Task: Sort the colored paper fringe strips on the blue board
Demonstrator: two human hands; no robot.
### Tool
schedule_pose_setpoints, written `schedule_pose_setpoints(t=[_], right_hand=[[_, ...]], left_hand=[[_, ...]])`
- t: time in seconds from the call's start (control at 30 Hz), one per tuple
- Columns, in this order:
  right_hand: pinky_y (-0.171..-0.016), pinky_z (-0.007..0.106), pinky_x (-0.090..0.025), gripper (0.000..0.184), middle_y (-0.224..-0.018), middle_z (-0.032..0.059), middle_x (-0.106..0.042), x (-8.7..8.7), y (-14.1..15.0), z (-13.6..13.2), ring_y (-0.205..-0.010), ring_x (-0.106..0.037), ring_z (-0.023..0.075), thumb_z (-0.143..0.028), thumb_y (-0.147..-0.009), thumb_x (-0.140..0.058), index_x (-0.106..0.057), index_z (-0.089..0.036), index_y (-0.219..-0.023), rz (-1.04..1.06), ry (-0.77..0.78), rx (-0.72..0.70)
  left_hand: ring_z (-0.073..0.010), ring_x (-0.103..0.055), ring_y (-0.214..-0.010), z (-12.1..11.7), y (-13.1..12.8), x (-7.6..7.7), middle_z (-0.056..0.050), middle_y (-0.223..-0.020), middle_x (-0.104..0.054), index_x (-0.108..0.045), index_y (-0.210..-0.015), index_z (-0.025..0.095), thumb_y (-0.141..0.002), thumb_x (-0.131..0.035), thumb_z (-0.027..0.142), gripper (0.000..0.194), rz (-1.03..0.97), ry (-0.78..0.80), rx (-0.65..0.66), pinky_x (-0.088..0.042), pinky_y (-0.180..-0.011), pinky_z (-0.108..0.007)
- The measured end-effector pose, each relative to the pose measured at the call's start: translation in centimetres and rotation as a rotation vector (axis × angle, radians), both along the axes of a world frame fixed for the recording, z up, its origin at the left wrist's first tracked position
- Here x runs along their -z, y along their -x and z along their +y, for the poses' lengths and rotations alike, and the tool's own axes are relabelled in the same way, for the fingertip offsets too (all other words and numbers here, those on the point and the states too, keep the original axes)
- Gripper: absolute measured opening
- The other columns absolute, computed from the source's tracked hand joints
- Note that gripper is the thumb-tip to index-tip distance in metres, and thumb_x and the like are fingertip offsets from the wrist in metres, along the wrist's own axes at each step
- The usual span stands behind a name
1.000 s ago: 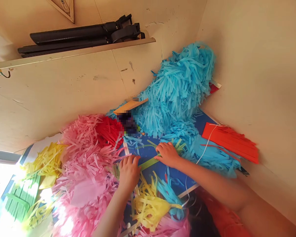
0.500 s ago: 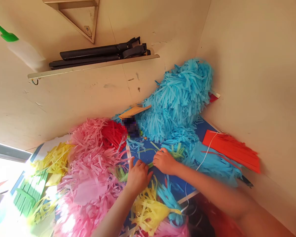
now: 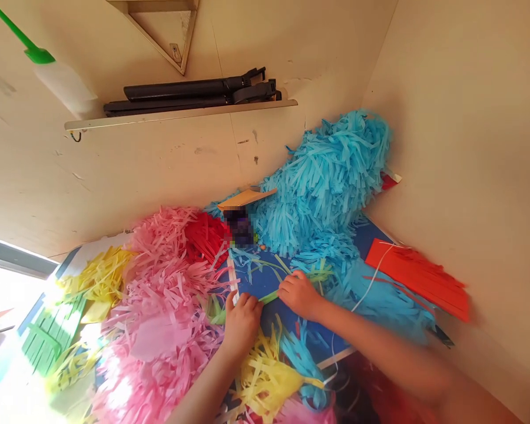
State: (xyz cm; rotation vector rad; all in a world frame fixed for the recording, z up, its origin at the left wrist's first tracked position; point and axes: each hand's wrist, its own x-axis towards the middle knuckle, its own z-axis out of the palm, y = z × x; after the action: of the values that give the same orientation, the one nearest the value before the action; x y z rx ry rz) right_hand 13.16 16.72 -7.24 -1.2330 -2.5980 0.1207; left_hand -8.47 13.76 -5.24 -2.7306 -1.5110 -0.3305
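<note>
A light green fringed tissue-paper tassel stretches in a narrow, twisted band between my two hands, just above the blue tabletop. My left hand is closed on its left part, and loose green fringe spreads out beyond that hand. My right hand grips the other part with curled fingers, and more green strips show behind it. Fingertips on both hands are partly hidden. Close in front lies a yellow tassel with a twisted end, beside a blue tassel.
Pink fringe is heaped on the left, with red fringe behind. Blue fringe piles up against the wall corner. Orange-red fringed paper and a white cord are at right. Yellow fringe and green cut paper lie far left.
More of the green band shows between my hands, and it looks straighter. My left hand's fingers are more curled. The whole view has shifted slightly.
</note>
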Motion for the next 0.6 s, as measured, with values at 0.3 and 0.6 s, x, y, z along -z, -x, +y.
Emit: schedule_pose_setpoints(t=[0.3,0.6], right_hand=[[-0.079,0.033,-0.03,0.021,-0.088,0.0023,-0.068,0.0,-2.4,1.8,-0.085,-0.056,0.0172,-0.027,-0.099,-0.056,-0.071,-0.021,-0.085,0.096,0.231,0.107],[-0.079,0.032,-0.032,0.018,-0.084,0.002,-0.069,-0.8,-1.8,2.7,-0.084,-0.059,0.0178,-0.029,-0.091,-0.067,-0.068,-0.019,-0.076,0.079,0.363,0.188]], left_hand=[[-0.0224,-0.065,-0.092,1.0,2.4,0.9,-0.005,-0.093,-0.076,-0.076,-0.087,0.026,-0.096,-0.051,0.03,0.027,-0.137,0.115,-0.14,-0.04,-0.092,-0.042],[-0.0266,-0.063,-0.092,1.4,1.7,0.1,-0.008,-0.089,-0.073,-0.073,-0.081,0.021,-0.095,-0.048,0.032,0.031,-0.072,0.176,-0.212,-0.039,-0.088,-0.044]])
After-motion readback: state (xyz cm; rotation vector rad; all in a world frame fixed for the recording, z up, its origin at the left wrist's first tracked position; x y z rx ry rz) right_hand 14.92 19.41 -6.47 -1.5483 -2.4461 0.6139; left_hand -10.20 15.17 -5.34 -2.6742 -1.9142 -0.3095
